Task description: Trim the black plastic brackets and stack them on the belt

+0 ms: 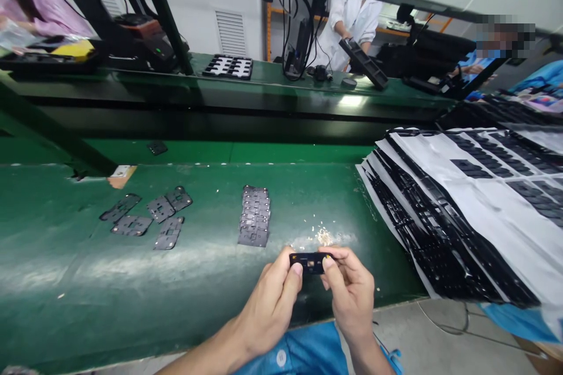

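Observation:
A small black plate (311, 263) with yellowish spots is held level above the front edge of the green table (211, 304). My left hand (275, 299) pinches its left end between thumb and fingers. At the right end, my right hand (350, 288) grips it the same way, the thumb on its face. Just beyond my hands lies a small pile of pale bits (324, 237). An overlapping row of dark plates (254, 217) stands left of the pile. Farther left, several loose dark plates (132, 225) lie scattered.
Layered sheets with black parts (457, 217) fill the right side. One dark plate (157, 147) lies at the back left. Behind is a raised green shelf with a black-and-white tray (229, 67) and cables. A person in white (352, 17) holds a black object beyond it.

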Available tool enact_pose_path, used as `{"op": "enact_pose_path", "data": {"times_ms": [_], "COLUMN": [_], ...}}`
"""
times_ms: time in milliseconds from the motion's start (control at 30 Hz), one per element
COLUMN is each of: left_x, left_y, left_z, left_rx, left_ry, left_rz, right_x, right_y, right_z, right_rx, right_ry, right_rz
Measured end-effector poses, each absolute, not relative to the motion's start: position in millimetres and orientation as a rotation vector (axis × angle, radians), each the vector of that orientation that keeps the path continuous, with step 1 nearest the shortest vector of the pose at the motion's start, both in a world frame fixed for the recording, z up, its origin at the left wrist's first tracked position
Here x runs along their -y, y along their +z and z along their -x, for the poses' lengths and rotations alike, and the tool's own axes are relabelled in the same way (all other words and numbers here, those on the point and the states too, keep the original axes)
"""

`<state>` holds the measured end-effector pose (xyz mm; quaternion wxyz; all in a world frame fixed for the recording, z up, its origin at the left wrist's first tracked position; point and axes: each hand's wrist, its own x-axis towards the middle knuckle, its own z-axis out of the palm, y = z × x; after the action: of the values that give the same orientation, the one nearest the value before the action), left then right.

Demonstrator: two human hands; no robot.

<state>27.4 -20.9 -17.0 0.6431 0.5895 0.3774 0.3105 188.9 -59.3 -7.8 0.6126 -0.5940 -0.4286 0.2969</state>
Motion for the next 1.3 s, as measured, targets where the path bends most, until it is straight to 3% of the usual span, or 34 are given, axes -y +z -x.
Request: {"op": "enact_pose_path", "data": {"times_ms": [633,1300], "left_x": [20.3,22.1], "left_y": [-7.3,-17.0], "left_z": [-20.5,-18.6], "left_rx": [-0.845,-0.844], "left_ry": [0.621,0.733], "left_rz": [-1.426,-1.318], "right_x": [69.4,70.5], "right_y": [-18.2,-16.2], "right_z": [-186.4,-175.8], "right_rx": [0.843,0.972], "right_ry": [0.894,0.756], "right_rz": [1.383,1.424]}}
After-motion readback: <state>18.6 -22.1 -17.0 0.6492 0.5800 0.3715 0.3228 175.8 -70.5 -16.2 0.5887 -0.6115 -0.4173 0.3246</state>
